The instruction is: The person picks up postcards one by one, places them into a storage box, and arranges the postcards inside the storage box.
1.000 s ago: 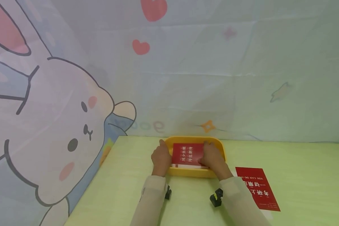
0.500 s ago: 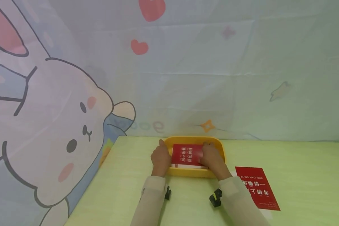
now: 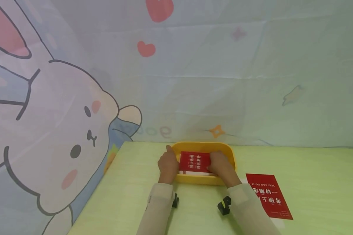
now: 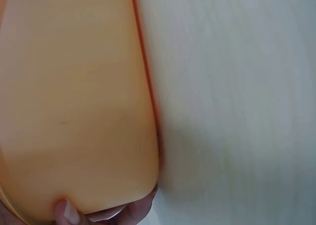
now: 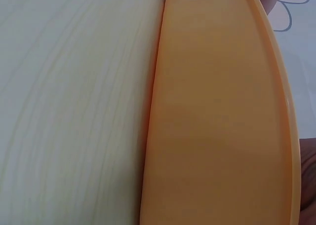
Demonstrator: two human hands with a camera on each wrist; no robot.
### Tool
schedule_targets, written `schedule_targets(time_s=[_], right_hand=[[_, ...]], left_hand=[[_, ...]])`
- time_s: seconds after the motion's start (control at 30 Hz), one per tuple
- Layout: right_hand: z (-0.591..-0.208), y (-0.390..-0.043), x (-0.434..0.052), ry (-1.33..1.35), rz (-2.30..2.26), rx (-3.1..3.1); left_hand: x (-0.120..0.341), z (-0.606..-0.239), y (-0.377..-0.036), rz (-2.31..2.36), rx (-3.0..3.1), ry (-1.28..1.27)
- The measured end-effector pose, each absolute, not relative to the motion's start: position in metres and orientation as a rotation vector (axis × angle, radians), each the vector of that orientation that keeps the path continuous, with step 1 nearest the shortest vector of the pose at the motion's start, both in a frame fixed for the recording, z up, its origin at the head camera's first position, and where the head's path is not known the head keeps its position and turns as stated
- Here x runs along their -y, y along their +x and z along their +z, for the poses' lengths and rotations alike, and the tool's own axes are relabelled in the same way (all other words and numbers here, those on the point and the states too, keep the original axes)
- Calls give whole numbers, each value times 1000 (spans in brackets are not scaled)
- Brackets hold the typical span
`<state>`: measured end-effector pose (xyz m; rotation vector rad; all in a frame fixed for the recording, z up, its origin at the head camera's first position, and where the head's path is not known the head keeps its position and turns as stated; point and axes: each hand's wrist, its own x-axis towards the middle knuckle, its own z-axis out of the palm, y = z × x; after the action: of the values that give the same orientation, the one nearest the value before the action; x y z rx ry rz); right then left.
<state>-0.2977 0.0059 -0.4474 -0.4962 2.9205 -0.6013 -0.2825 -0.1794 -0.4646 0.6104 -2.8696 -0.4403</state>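
Observation:
A yellow tray (image 3: 204, 144) sits at the far edge of the green table, and a red book (image 3: 193, 161) with white lettering lies flat inside it. My left hand (image 3: 167, 164) grips the tray's left wall, thumb up at the rim. The left wrist view shows a fingertip (image 4: 64, 212) pressed against the tray's outer wall (image 4: 74, 106). My right hand (image 3: 220, 164) reaches over the tray's right side, and its fingers curl onto the book's right edge. The right wrist view shows only the tray's outer wall (image 5: 212, 126) and a sliver of hand.
A second red booklet (image 3: 267, 195) lies flat on the green table (image 3: 311, 182), to the right of my right forearm. A printed cloth backdrop (image 3: 194, 81) with a cartoon rabbit rises just behind the tray and along the left table edge.
The book sits slightly lower and flatter in the tray, and my right hand has dropped a little with it. The left hand and tray have stayed put.

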Motion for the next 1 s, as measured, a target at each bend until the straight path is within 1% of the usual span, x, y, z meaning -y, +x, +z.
schedule_targets(time_s=[0.43, 1.0], right_hand=[[-443, -295, -5, -480, -557, -2890], [-439, -290, 2, -526, -638, -2927]], left_hand=[[181, -463, -282, -480, 2885, 619], [190, -460, -275, -474, 2884, 590]])
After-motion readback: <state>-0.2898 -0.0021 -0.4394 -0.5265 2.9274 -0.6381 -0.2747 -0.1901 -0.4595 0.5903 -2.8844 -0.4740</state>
